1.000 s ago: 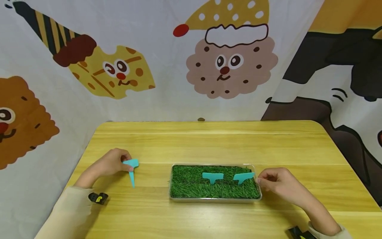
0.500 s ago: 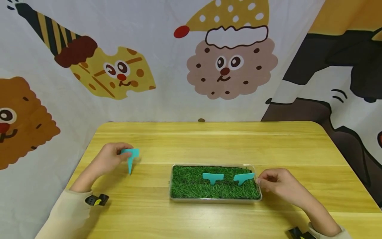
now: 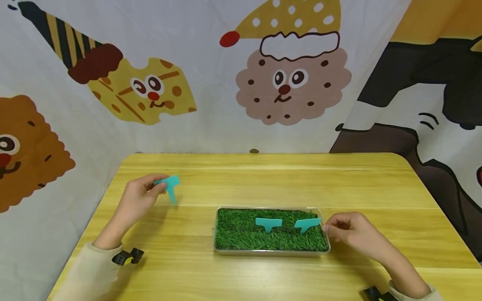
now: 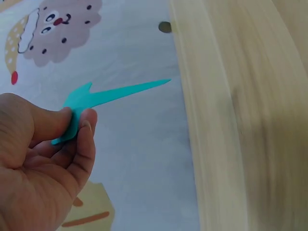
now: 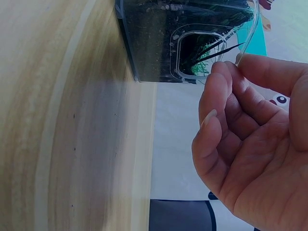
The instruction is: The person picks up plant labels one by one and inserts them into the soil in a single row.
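Between the thumb and fingers of my left hand [image 3: 137,200] is a teal T-shaped plant label [image 3: 173,182], raised over the left part of the table. The left wrist view shows the thumb pressing the head of this label [image 4: 79,101], its pointed stem sticking out. My right hand [image 3: 357,235] pinches the right rim of a clear plastic box [image 3: 271,252] with thumb and fingertips; the other fingers curl loosely in the right wrist view. Green artificial grass [image 3: 237,234] fills the box. Two more teal plant labels stand in it, one near the middle [image 3: 268,223], one tilted at right [image 3: 307,223].
The box stands on a wooden table [image 3: 180,267]. A printed cloth [image 3: 211,92] with cartoon biscuits and cheese hangs behind the table and along its left side. A black strap with a yellow mark [image 3: 128,256] is at the left wrist.
My left hand has risen and moved toward the far side with its plant label, which now tilts with the tip toward the right. The right hand and the box have stayed put.
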Demonstrator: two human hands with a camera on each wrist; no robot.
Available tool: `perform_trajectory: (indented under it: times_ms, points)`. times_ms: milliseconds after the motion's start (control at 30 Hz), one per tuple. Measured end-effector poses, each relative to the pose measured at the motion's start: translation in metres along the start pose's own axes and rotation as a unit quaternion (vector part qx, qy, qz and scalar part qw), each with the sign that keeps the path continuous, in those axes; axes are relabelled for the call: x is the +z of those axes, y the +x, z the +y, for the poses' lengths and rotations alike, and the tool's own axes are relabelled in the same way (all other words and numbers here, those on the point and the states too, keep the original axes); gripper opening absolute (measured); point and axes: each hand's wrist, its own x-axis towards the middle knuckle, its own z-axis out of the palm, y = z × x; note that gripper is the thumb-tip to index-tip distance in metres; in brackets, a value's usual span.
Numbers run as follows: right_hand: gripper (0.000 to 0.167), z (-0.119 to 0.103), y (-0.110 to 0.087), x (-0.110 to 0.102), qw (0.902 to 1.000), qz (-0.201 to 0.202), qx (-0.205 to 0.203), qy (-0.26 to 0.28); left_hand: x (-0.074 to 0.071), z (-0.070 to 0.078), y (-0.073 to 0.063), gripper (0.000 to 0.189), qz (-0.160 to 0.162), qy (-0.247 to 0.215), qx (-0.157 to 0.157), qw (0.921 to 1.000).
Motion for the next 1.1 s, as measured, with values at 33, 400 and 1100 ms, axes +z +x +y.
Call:
perform_trajectory:
  times_ms: [33,400,1100]
  points:
    - [0.017,0.000,0.000,0.000,1.0000,0.000,0.000,0.000,0.001,0.002,-0.001,0.024,0.007,-0.004,0.003,1.0000]
    - [0.016,-0.001,0.000,0.001,1.0000,0.004,0.000,0.001,0.012,0.028,-0.007,0.021,0.034,-0.063,0.041,0.9966]
    - [0.017,0.002,0.001,0.001,1.0000,0.000,-0.006,0.004,0.029,0.055,-0.011,0.025,0.059,-0.119,0.133,0.9822]
